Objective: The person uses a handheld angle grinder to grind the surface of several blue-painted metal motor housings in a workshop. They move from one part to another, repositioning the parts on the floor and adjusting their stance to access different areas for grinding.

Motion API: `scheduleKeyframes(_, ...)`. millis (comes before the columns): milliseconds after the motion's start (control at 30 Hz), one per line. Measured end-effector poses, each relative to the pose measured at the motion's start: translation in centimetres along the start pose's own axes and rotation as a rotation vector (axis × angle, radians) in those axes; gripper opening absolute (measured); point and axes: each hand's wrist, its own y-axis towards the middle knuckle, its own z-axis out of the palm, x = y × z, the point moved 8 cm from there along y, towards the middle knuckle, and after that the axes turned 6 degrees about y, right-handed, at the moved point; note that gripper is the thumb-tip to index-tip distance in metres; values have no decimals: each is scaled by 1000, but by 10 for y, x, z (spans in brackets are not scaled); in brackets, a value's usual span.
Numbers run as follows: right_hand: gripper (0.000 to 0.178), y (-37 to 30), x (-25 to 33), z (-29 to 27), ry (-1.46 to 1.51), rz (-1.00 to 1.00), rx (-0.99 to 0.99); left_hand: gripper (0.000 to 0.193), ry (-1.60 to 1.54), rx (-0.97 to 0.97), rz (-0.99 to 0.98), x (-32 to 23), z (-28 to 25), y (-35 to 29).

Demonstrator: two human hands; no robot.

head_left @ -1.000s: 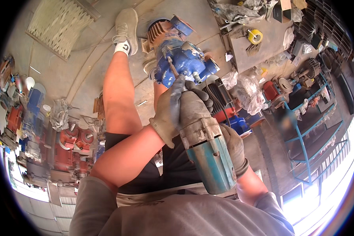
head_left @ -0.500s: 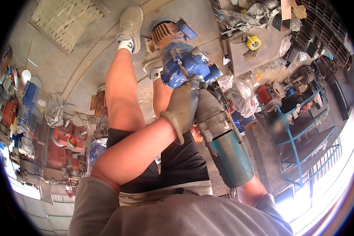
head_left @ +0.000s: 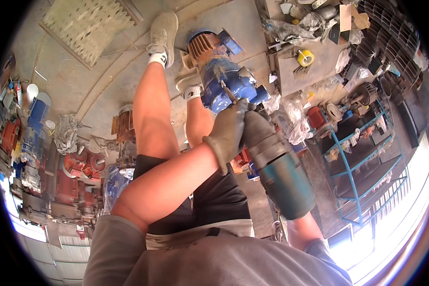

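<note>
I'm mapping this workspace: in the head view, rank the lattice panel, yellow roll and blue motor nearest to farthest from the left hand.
From the left hand:
1. Blue motor, just beyond it
2. Yellow roll, upper right
3. Lattice panel, upper left

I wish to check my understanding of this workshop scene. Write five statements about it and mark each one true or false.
1. The gloved left hand is at the front end of the power tool. True.
2. The power tool's rear housing is red. False: it is teal.
3. The yellow roll lies right of the blue machine. True.
4. The blue-framed rack stands at picture right. True.
5. The yellow roll lies on the rack. False: it lies on a flat brownish surface.
</note>
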Motion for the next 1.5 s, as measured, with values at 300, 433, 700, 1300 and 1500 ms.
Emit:
scheduleKeyframes(300, 53, 22, 93, 18, -929, -387, 54, 40, -267, 157, -103, -10, 1, -16)
scheduleKeyframes(433, 68, 25, 101, 14, -912, -271, 91, 39, -317, 124, -134, -10, 3, -17)
scheduleKeyframes(700, 58, 26, 90, 16, -782, -293, 54, 36, -147, 20, -83, -12, -11, -3)
scheduleKeyframes(1300, 56, 35, 130, 18, -1151, -394, 156, 38, -410, 207, -58, -12, 5, -8)
scheduleKeyframes(1500, 54, 26, 139, 24, -1183, -393, 105, 39, -429, 287, -80, -14, 8, -10)
